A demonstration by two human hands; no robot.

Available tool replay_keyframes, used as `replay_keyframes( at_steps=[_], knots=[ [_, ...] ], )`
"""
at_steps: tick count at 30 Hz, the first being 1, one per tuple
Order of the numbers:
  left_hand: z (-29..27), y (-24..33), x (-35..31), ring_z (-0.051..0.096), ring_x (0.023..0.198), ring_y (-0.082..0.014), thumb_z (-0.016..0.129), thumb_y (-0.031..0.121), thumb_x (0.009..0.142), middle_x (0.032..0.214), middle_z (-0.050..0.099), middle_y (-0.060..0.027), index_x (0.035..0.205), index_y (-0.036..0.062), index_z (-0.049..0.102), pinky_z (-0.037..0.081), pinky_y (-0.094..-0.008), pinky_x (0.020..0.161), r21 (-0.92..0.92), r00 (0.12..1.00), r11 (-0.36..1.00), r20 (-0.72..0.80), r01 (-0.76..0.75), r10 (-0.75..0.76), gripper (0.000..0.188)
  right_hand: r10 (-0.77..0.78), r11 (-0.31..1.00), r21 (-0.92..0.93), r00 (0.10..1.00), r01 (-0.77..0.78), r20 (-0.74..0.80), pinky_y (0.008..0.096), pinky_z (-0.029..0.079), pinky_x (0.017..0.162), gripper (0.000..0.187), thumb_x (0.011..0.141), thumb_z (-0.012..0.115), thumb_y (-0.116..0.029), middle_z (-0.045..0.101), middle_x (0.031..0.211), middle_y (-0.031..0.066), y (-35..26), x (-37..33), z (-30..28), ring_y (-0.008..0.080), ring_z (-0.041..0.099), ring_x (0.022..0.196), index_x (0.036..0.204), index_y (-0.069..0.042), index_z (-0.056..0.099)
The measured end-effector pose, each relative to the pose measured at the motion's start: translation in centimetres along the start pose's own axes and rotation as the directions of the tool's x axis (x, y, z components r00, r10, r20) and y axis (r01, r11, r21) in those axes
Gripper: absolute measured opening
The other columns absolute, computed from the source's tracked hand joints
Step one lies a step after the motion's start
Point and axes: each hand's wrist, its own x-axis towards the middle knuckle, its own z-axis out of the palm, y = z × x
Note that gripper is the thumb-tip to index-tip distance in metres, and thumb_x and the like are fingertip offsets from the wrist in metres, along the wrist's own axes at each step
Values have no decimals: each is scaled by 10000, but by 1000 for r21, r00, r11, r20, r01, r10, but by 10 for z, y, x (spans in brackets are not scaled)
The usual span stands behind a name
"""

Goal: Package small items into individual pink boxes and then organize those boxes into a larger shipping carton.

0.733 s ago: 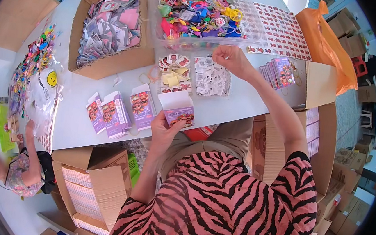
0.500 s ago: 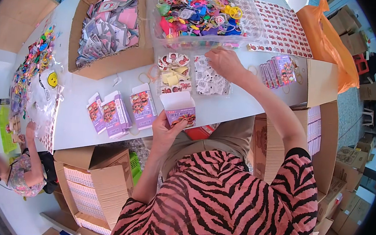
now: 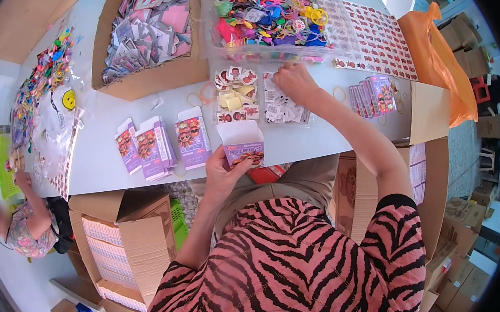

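In the head view, an open purple box (image 3: 246, 148) is held by the left hand (image 3: 222, 172), pinched between thumb and fingers at the near table edge, its white flap (image 3: 238, 131) raised; this hold is unchanged from the earlier frames. The right hand (image 3: 296, 83) has been shifted a little leftward since the first frame and is now placed over the far end of the small white packets (image 3: 285, 111). Its fingers are bent close together; whether a packet is gripped cannot be told. Just left of the packets, paper cutouts (image 3: 231, 79) are seen beside pale yellow pieces (image 3: 231, 101). The purple cartons (image 3: 192, 138) left of the held box are left where they were, as are the clear bin (image 3: 260, 54) of toys and the cardboard box (image 3: 155, 80) of cards beyond. At far left, a co-worker's hand (image 3: 22, 180) has been moved farther left.
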Motion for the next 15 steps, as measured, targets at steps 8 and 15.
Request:
replay_keyframes(
  at_steps=[8, 15],
  knots=[
    [2, 2, -3, 594, 928, -121, 671, -7, 793, 1035, 628, -90, 1149, -50, 517, 481, -260, 831, 35, 1000, 999, 24, 2, -3, 391, 6, 1000, 11, 999, -6, 34, 358, 509, 638, 57, 692, 599, -50, 640, 783, 91, 6, 2, 8, 231, 639, 788, 742, -45, 627],
    [2, 0, -1, 605, 908, -124, 678, 23, 798, 1023, 631, -81, 1132, -31, 533, 493, -266, 808, -3, 1000, 1000, 7, 7, -7, 369, 357, 670, 714, 931, -203, -71, 341, 489, 601, 89, 797, 590, -101, 651, 748, 105, 19, -27, -20, 220, 638, 677, 794, -19, 626]
  ],
)
